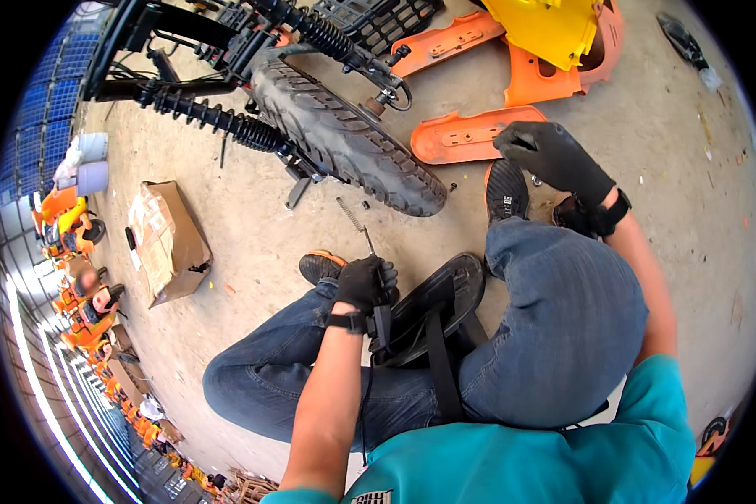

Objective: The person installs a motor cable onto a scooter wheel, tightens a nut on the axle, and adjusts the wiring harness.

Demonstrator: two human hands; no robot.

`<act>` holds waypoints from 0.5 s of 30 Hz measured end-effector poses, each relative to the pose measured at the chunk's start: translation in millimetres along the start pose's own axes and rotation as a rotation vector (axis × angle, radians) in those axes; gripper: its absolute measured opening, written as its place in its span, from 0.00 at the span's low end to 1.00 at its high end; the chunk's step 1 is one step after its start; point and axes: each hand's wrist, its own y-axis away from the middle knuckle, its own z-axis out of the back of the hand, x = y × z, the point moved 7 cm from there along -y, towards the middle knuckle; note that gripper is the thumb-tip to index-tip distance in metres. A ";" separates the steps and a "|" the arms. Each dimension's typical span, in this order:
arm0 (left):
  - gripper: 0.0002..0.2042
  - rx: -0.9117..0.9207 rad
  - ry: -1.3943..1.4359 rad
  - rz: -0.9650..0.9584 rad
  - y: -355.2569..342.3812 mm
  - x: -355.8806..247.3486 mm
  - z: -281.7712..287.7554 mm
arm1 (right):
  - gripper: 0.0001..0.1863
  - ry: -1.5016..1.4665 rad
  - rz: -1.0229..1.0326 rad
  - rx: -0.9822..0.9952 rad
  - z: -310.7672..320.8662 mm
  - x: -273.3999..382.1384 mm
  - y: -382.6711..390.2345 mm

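Note:
My gloved left hand [363, 284] is closed on a dark part with a thin metal rod, at whose upper end a coiled spring [350, 214] shows. It is beside a black rounded plastic piece [424, 302] between my legs. My gloved right hand [554, 160] is raised over an orange plastic panel [445, 137], fingers curled; whether they hold anything is unclear. Ahead of me a dusty black tyre [344, 130] sits beside black coil-spring struts [227, 122] and a frame.
A crumpled cardboard box [168, 244] lies at left, near buckets [91, 178] and a row of orange vehicles [80, 311]. More orange panels [445, 42], a yellow panel [546, 29] and a black grid crate [370, 21] lie at top. A dark object [680, 42] lies top right.

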 end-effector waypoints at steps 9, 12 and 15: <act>0.09 -0.052 0.767 0.098 95.0 -256.6 47.8 | 0.18 -0.193 0.234 0.333 17.2 83.4 -8.7; 0.09 -0.136 0.356 -0.022 59.7 -329.5 67.6 | 0.14 -0.386 0.211 0.420 26.2 125.8 -11.6; 0.10 -0.062 0.071 -0.160 4.1 -385.9 66.0 | 0.16 -0.437 0.204 0.259 34.3 138.9 -27.4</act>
